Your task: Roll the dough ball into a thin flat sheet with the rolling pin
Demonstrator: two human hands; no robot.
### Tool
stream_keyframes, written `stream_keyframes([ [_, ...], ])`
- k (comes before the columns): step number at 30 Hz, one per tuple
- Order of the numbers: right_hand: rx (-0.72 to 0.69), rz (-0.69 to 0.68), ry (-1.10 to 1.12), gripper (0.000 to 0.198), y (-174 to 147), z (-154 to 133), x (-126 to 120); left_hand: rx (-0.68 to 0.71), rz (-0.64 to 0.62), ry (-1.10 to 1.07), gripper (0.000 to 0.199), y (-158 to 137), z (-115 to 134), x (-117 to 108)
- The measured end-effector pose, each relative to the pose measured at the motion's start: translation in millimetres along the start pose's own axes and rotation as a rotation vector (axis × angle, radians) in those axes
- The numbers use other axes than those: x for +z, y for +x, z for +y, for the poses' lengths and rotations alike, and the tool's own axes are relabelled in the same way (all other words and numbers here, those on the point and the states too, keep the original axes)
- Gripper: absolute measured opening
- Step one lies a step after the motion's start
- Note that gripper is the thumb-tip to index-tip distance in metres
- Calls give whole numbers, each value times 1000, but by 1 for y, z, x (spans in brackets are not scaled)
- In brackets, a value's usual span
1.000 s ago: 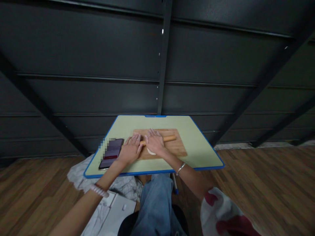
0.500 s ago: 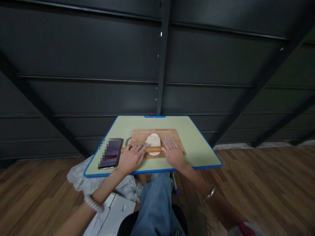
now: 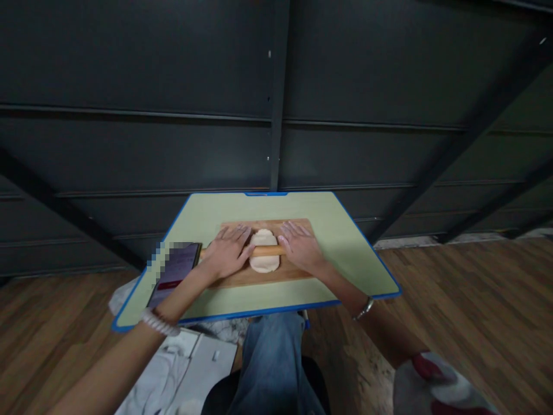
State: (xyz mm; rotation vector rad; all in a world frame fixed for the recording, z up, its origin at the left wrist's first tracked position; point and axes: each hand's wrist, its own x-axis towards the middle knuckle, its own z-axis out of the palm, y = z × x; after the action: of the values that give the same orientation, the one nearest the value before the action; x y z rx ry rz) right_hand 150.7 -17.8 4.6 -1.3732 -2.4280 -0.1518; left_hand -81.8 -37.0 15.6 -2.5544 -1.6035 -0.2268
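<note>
A wooden rolling pin (image 3: 269, 251) lies crosswise over a flattened oval of pale dough (image 3: 264, 265) on a wooden cutting board (image 3: 242, 283). My left hand (image 3: 227, 249) rests on the pin's left part, fingers stretched forward and flat, thumb along the wood. On the right part presses my right hand (image 3: 302, 246), its fingers also straight and its palm over the pin. Dough shows on both sides of the pin between my hands. The pin's right end is hidden under my right hand.
The board lies on a pale green folding table (image 3: 345, 253) with a blue rim. At its left edge is a smartphone (image 3: 179, 268), partly pixelated. Beneath are my jeans-clad leg (image 3: 272, 363) and a white box (image 3: 207, 369). A dark panelled wall (image 3: 173, 155) stands behind.
Both hands have pushed forward with the rolling pin, from the dough's near end to about its middle. More dough shows on the near side. The view has shifted slightly.
</note>
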Motion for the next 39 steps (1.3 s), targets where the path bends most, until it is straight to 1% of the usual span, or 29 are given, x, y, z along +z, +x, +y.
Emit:
stream_keyframes([
  [6, -3, -69, 0, 52, 31, 24, 13, -39, -72, 2, 67, 29, -13, 4],
  [10, -1, -187, 50, 53, 56, 39, 18, -89, -174, -109, 70, 47, -28, 9],
  [12, 23, -246, 92, 54, 72, 43, 20, -112, -199, -145, 70, 56, -35, 13],
  [15, 44, -306, 141, 51, 89, 46, 24, -146, -174, -149, 70, 68, -43, 18],
  [18, 53, -254, 158, 49, 94, 49, 30, -184, -141, -138, 69, 77, -47, 19],
  [20, 52, -218, 149, 48, 92, 50, 32, -239, -179, -118, 70, 80, -47, 19],
  [23, 65, -228, 115, 47, 83, 48, 30, -311, -268, -83, 71, 77, -44, 17],
  [25, 87, -219, 96, 46, 73, 44, 25, -313, -292, -77, 70, 70, -40, 14],
  [27, 99, -203, 84, 47, 62, 39, 20, -294, -289, -69, 68, 61, -33, 11],
  [30, 91, -149, 51, 47, 41, 29, 14, -265, -249, -23, 64, 46, -20, 6],
  [34, 74, -51, 42, 50, 14, 19, 9, -251, -138, 36, 59, 24, -2, 1],
  [39, 42, -2, 77, 51, -14, 9, 2, -230, -10, 59, 59, -3, 14, 1],
])
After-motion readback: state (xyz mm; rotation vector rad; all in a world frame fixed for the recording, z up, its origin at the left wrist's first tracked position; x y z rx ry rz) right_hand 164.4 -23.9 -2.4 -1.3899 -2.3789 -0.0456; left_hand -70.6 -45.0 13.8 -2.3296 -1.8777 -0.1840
